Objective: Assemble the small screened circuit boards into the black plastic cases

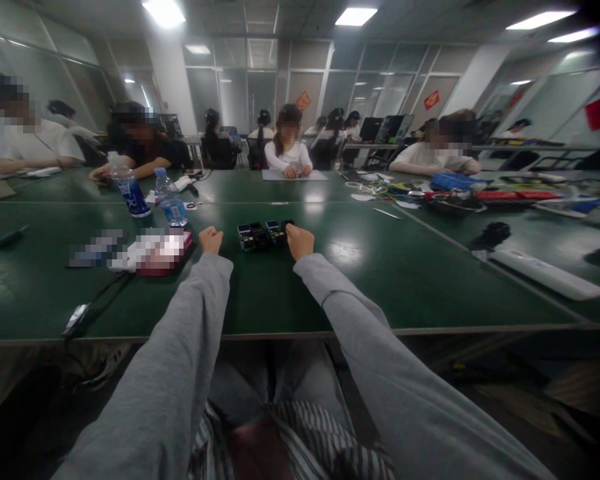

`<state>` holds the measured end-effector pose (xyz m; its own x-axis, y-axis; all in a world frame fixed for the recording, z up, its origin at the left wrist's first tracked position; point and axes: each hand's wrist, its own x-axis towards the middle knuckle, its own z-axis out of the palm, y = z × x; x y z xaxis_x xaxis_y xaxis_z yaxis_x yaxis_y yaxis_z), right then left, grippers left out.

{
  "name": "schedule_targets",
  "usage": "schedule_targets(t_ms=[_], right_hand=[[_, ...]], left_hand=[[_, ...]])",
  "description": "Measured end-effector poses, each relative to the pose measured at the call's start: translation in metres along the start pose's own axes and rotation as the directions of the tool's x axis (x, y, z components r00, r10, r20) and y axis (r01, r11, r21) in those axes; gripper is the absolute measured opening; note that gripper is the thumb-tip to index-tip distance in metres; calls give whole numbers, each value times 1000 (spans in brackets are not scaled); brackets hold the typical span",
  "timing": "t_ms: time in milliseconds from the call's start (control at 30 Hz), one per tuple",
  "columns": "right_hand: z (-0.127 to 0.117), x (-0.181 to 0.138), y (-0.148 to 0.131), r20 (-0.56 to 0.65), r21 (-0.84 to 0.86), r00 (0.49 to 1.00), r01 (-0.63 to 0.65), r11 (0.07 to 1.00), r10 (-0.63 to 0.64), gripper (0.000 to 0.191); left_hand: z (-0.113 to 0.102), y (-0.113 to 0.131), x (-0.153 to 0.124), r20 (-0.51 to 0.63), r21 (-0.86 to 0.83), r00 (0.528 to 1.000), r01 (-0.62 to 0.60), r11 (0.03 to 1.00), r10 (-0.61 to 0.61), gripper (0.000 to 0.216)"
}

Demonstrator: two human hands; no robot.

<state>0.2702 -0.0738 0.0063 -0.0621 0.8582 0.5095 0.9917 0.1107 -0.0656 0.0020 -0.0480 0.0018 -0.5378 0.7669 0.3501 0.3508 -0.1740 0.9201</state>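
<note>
My left hand [211, 240] rests on the green table as a closed fist, with nothing showing in it. A short gap separates it from a row of several small electronic modules [247, 238], some with grey-blue tops and some black. At the right end of that row is my right hand [301, 242], also curled into a fist. Its knuckles overlap the last dark module [289, 225]; whether they touch it I cannot tell. Nothing shows inside this fist either.
Left of my hands stand a water bottle [171, 200] and a blue-labelled bottle [129, 187], near a pink item [165, 257] and a cable. Rightward lie a long white bar [547, 273], a pen [387, 214] and tangled wires. Several people sit across the table.
</note>
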Motion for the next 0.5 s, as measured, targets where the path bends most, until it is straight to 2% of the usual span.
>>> schedule_targets(t_ms=[500], right_hand=[[7,1,2,-41,18,999,-10,1000,11,31]], left_hand=[[1,4,-2,-22,-31,999,25,999,-26,43]])
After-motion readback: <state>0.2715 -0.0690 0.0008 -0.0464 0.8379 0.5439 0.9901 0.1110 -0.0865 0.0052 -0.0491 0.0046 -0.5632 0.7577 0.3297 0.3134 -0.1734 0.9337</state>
